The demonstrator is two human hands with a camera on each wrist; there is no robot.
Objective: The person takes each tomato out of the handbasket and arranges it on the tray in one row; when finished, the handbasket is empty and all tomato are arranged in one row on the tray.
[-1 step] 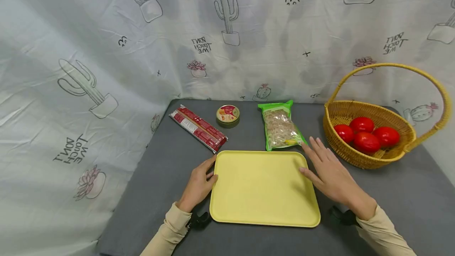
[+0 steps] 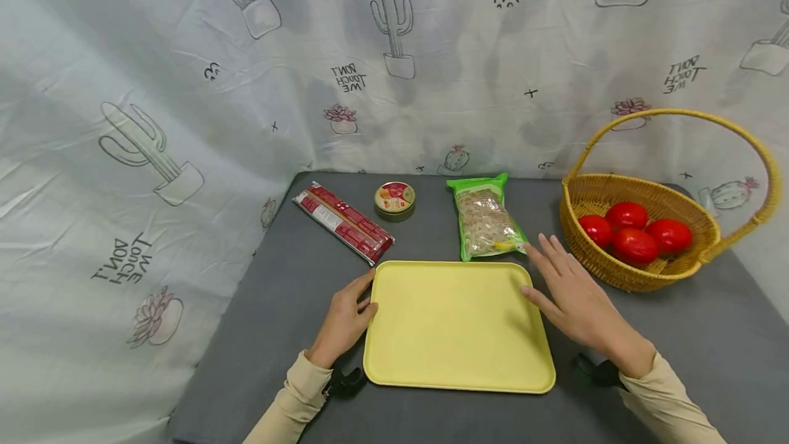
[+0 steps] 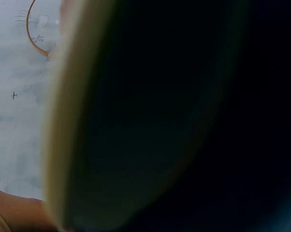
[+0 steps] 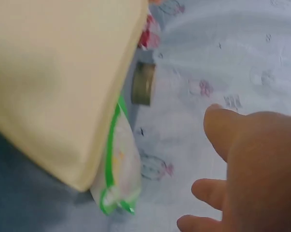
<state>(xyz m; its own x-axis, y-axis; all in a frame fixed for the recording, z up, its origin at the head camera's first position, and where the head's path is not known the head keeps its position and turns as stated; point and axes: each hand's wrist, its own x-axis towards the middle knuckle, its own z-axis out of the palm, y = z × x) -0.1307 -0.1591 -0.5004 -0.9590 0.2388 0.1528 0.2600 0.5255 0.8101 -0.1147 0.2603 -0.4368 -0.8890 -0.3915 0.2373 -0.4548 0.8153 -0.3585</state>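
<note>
A yellow rectangular tray [image 2: 462, 327] lies on the grey table in the head view. At its left side, my left hand [image 2: 344, 321] holds the edge, thumb on the rim and fingers bent along the side. The tray's rim [image 3: 63, 135] looms large and dark in the left wrist view, with part of the hand [image 3: 20, 210] at the bottom. My right hand [image 2: 582, 300] is held over the tray's right edge, fingers extended and spread, holding nothing. Its fingertips overlap the corner of a green-edged clear food bag [image 2: 487, 218] in the head view.
Behind the tray lie a red flat packet [image 2: 344, 223] and a round tin [image 2: 394, 199]. A wicker basket [image 2: 573, 242] with a tall handle stands at the right, holding several red tomatoes [image 2: 635, 245]. A patterned white curtain [image 2: 462, 53] closes off the back and left.
My right hand has shifted very slightly up and to the right, away from the tray. The left hand and the tray stay where they were.
</note>
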